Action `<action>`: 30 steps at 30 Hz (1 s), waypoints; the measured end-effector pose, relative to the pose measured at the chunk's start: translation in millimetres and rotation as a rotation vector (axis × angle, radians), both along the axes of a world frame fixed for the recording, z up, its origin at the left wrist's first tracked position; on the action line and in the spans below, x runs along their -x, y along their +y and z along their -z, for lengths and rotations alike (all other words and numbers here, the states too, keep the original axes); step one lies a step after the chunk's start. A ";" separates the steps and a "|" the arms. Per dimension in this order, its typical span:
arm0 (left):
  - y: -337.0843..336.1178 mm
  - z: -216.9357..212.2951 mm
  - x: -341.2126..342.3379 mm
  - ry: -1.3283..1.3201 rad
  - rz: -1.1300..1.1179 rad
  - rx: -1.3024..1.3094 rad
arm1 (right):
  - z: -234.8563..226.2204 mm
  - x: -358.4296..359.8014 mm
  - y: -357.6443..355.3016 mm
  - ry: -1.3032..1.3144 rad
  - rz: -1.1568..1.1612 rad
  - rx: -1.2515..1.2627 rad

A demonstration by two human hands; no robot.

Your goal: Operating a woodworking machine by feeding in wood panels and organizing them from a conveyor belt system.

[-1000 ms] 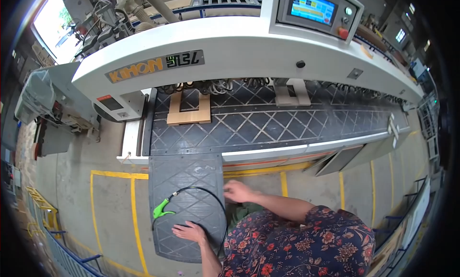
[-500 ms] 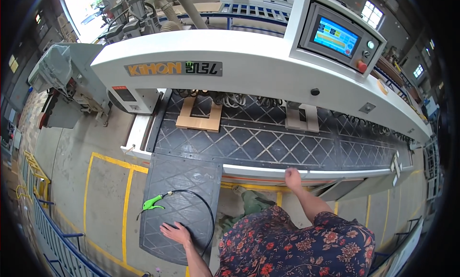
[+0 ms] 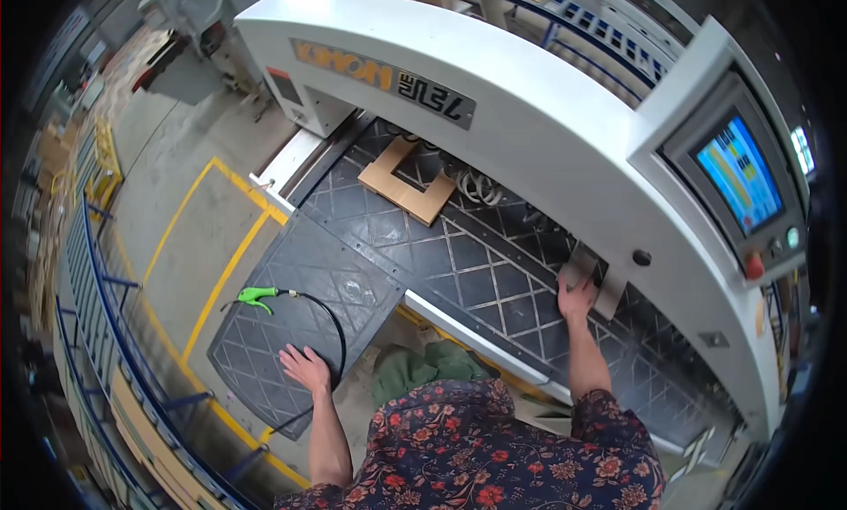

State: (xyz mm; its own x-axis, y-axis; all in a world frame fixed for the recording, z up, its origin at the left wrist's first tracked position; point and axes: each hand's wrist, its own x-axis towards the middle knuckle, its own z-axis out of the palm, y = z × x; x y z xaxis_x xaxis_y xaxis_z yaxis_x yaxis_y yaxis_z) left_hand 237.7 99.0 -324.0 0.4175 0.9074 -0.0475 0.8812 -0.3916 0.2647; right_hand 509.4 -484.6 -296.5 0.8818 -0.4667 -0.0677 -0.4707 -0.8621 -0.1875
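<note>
The left hand [image 3: 304,367], at about half past seven from the centre of the view, is open, fingers spread and palm down on a dark grey side table with a lattice pattern [image 3: 238,351]. The right hand [image 3: 575,298], between three and four o'clock, lies at the near edge of a flat grey rectangular frame piece [image 3: 610,296]; its fingers overlap one leg of the piece, but I cannot tell whether they grip it or only touch it.

At eleven o'clock from the left hand, a bright green air blow gun [image 3: 258,294] rests on the side table. Its thin black hose [image 3: 341,329] curves just beside that hand at one to two o'clock.

The frame piece sits on a long dark machine bed crossed with pale diagonal lines [image 3: 494,281]. A tan wooden U-shaped frame [image 3: 401,195] lies on the same bed, just short of twelve o'clock from the centre.

A curved white metal beam [image 3: 529,78] spans the bed, with a lit touchscreen [image 3: 741,170] between two and three o'clock. Yellow floor lines [image 3: 225,285] run toward nine o'clock, beyond them a blue metal railing [image 3: 97,289]; a blue-framed roller conveyor [image 3: 600,29] stands at one o'clock.
</note>
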 end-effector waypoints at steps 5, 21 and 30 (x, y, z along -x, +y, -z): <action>-29.7 7.3 5.8 -0.025 0.022 -0.068 | -4.6 19.5 6.3 -0.102 -0.106 -0.077; -40.2 4.2 -7.5 -0.017 -0.106 -0.101 | -34.8 -36.5 -15.5 0.227 -0.033 -0.014; -34.1 2.6 -14.3 -0.035 -0.110 -0.062 | -40.9 -45.0 -16.7 0.418 -0.139 -0.045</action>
